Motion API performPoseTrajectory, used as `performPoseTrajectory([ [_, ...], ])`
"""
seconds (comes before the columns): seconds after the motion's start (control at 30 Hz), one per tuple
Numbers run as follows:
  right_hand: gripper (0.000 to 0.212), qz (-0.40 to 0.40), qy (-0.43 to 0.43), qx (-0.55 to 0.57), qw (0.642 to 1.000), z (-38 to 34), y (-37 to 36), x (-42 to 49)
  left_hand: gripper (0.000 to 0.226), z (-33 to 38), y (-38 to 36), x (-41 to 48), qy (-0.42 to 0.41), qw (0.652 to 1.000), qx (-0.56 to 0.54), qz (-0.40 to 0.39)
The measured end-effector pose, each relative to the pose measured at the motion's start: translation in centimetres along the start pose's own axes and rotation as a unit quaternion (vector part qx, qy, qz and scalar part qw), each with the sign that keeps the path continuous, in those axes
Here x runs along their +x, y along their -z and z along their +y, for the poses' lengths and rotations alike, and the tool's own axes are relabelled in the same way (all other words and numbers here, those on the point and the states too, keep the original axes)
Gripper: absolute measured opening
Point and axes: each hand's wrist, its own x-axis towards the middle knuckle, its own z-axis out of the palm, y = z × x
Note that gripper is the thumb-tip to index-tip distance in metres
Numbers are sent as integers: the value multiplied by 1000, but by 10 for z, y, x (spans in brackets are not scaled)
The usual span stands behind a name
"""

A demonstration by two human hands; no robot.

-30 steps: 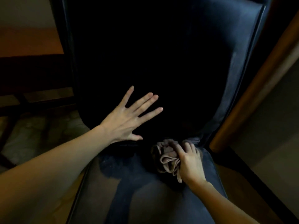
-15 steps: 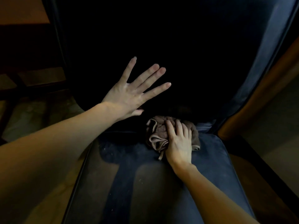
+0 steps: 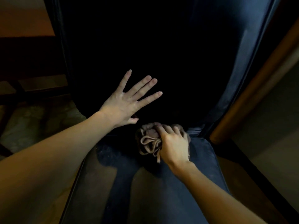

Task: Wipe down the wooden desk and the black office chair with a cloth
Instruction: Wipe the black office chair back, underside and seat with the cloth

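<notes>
The black office chair fills the view: its dark backrest [image 3: 178, 62] rises ahead and its dusty seat [image 3: 203, 160] lies below. My left hand [image 3: 127, 101] lies flat against the lower backrest, fingers spread straight. My right hand [image 3: 174, 143] grips a bunched brownish cloth [image 3: 148, 141] at the crease where seat meets backrest, right of centre. Folds of the cloth stick out to the left of my fingers. The wooden desk [image 3: 24, 21] shows as an orange-brown surface at the upper left, behind the chair.
A rounded wooden rail [image 3: 252, 88] runs diagonally at the right, close to the chair's edge. Dark desk legs and a pale floor [image 3: 32, 120] lie at the left. The scene is dim.
My right hand slid the cloth from the seat's rear toward the crease, then stayed there. My left hand kept pressing the backrest, shifting slightly as the view moved.
</notes>
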Motion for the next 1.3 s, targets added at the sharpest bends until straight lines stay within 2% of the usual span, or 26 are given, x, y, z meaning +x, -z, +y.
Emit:
performPoseTrajectory([
  [0.03,74,59,13,0,998,4,-4,-3,137,1,0,-1,0,1000,-2,-2],
  [0.07,70,74,17,-1,997,7,-6,-1,137,1,0,-1,0,1000,-2,-3],
  [0.1,66,45,11,4,999,8,-8,3,136,1,1,-1,-2,1000,-2,-3],
  [0.17,67,-95,-30,15,995,4,-20,13,136,1,1,0,-5,1000,-5,3],
  [0.2,66,-132,-50,12,990,1,-28,18,136,1,-2,0,-5,1000,-9,9],
  [0.37,36,-167,-89,-6,982,-4,-30,52,138,-1,-14,1,-6,999,-36,19],
  [0.53,39,-190,-97,4,977,1,-13,56,140,-1,-10,1,-12,999,-50,19],
  [0.63,39,-194,-101,63,974,13,8,30,139,-2,3,-1,-20,998,-58,-4],
  [0.73,34,-112,-68,50,990,37,45,-13,128,-5,21,-3,-29,996,-82,-26],
  [0.83,61,-37,-17,-34,999,65,96,-54,110,-9,48,-2,-36,991,-104,-77],
  [0.9,78,19,4,-40,999,87,134,-75,96,-13,68,-1,-44,988,-116,-97],
  [1.03,79,185,17,-42,982,120,194,-89,75,-27,112,22,3,988,-129,-79],
  [1.1,73,223,18,-32,974,122,223,-81,82,-35,134,52,46,987,-136,-75],
  [1.2,67,262,27,-11,965,120,258,-60,114,-48,156,104,70,982,-127,-122],
  [1.3,71,296,16,-16,955,112,284,-30,138,-68,165,147,83,971,-140,-177],
])
